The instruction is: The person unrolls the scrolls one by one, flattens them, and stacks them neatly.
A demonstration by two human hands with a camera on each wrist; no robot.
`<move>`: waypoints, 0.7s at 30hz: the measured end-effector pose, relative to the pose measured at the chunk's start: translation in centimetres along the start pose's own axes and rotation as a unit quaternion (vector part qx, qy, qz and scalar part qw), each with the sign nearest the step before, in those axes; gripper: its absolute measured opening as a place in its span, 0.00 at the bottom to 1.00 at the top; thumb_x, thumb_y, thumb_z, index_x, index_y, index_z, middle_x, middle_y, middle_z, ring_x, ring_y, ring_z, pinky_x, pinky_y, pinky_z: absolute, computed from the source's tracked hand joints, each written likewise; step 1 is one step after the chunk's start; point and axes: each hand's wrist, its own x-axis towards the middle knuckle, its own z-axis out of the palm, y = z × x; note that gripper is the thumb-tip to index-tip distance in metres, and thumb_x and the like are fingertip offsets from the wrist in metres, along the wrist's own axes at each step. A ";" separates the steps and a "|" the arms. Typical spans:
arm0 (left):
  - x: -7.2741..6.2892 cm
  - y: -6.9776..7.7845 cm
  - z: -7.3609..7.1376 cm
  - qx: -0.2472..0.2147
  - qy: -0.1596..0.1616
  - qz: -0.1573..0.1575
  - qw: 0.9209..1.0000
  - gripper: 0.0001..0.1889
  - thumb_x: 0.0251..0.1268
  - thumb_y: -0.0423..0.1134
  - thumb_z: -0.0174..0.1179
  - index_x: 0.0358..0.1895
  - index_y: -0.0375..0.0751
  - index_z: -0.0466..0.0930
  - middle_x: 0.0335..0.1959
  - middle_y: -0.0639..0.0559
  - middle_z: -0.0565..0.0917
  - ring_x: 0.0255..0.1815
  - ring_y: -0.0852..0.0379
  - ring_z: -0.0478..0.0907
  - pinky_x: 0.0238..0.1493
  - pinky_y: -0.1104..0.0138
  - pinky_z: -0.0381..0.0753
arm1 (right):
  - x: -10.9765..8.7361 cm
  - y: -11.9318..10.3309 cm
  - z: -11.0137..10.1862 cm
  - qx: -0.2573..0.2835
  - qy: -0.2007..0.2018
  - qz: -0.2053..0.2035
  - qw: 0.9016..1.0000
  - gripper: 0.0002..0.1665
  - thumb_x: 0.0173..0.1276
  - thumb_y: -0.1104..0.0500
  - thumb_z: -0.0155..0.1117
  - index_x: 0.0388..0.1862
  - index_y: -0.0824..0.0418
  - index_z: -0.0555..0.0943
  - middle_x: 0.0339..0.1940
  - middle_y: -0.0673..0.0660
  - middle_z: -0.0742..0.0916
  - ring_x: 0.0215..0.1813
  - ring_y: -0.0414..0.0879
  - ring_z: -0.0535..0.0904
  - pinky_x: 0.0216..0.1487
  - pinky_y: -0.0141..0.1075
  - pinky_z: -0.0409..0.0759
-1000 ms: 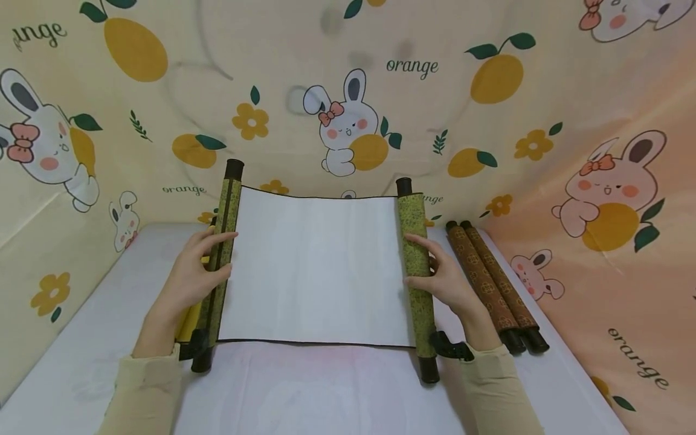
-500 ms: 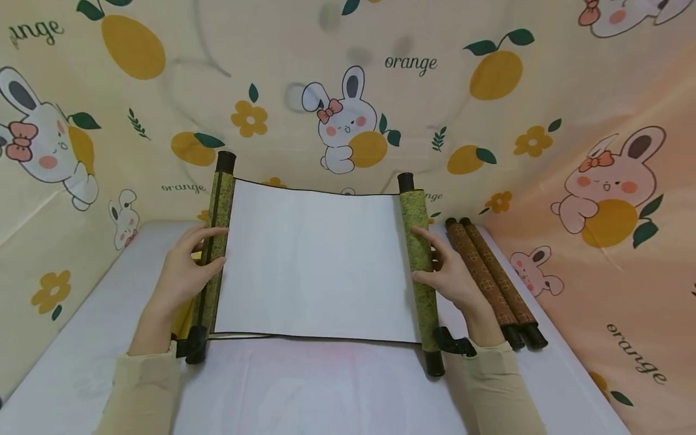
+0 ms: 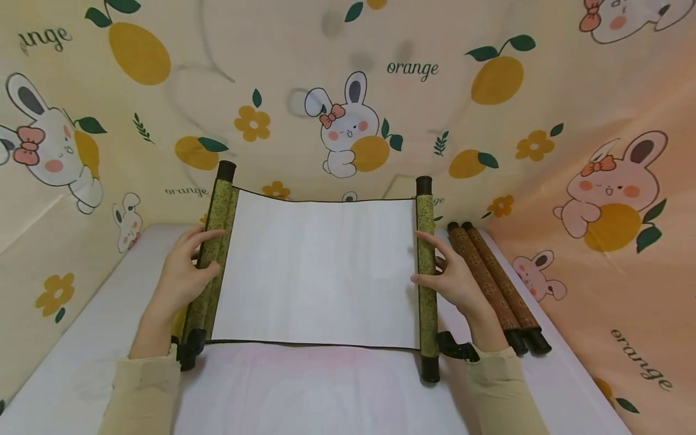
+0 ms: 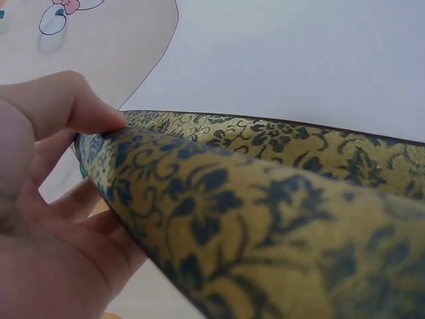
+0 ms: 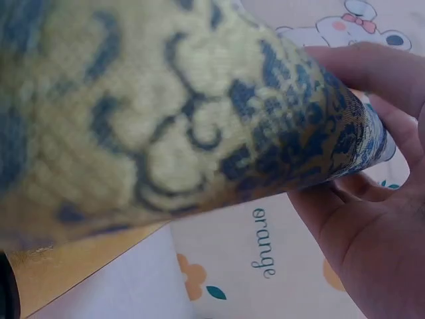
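A hanging scroll (image 3: 321, 272) is partly unrolled between my hands, its white blank sheet facing me and its top edge sagging slightly. My left hand (image 3: 185, 272) grips the left roll (image 3: 209, 290), thumb and index finger on its front. Close up in the left wrist view, that roll's gold-green brocade (image 4: 206, 206) has dark floral patterning. My right hand (image 3: 454, 278) holds the narrower right roll (image 3: 427, 320) with thumb and index finger across its front. The right wrist view shows its patterned brocade (image 5: 199, 126) with the fingers at the far side. Black knobs cap both rolls.
Two brown patterned scrolls (image 3: 489, 284) with black ends lie side by side at the right of the white table (image 3: 304, 399). Something yellow (image 3: 178, 323) shows behind the left roll. A curtain (image 3: 348, 36) printed with rabbits and oranges hangs behind and along the sides.
The right roll has shifted right and turned, now looking narrower. The left roll has moved slightly left and shows more brocade. More white sheet lies between them; both hands keep their hold.
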 end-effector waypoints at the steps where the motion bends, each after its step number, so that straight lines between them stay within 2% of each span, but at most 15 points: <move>1: 0.0 -0.1 0.1 0.003 0.003 0.002 1.000 0.30 0.63 0.22 0.61 0.71 0.36 0.75 0.79 0.27 0.57 0.72 0.20 0.61 0.61 0.30 0.68 | -0.1 0.1 0.0 0.000 0.000 0.000 1.000 0.52 0.65 0.71 0.73 0.83 0.49 0.63 0.86 0.61 0.54 0.79 0.75 0.59 0.55 0.45 0.81; 8: -0.3 -0.7 0.1 0.019 0.016 0.008 1.000 0.30 0.64 0.24 0.67 0.71 0.38 0.76 0.79 0.29 0.59 0.68 0.20 0.66 0.59 0.31 0.69 | 0.1 0.3 0.1 -0.017 0.026 -0.005 1.000 0.49 0.67 0.73 0.69 0.83 0.46 0.65 0.83 0.62 0.62 0.67 0.66 0.72 0.50 0.44 0.79; 13: -0.6 -0.7 -0.4 0.024 0.021 -0.004 1.000 0.30 0.67 0.24 0.64 0.73 0.40 0.74 0.81 0.30 0.57 0.67 0.19 0.65 0.56 0.30 0.70 | 0.1 0.4 0.2 -0.017 0.027 -0.007 0.999 0.51 0.67 0.74 0.67 0.83 0.44 0.63 0.83 0.61 0.62 0.64 0.62 0.72 0.49 0.43 0.77; 17: -0.5 -0.5 -1.1 0.023 0.024 -0.005 0.999 0.30 0.69 0.24 0.62 0.73 0.40 0.73 0.81 0.30 0.57 0.66 0.19 0.66 0.52 0.33 0.73 | 0.0 0.5 0.0 0.002 0.021 -0.005 1.000 0.52 0.66 0.76 0.62 0.84 0.45 0.62 0.84 0.61 0.61 0.59 0.62 0.72 0.42 0.41 0.75; 21: 0.0 -0.3 -2.0 0.031 0.014 -0.003 0.999 0.30 0.70 0.26 0.61 0.75 0.39 0.71 0.81 0.28 0.56 0.66 0.17 0.65 0.48 0.37 0.77 | 0.3 0.6 -0.3 0.010 0.023 0.013 1.000 0.52 0.65 0.76 0.58 0.84 0.45 0.61 0.86 0.59 0.56 0.67 0.65 0.67 0.37 0.41 0.71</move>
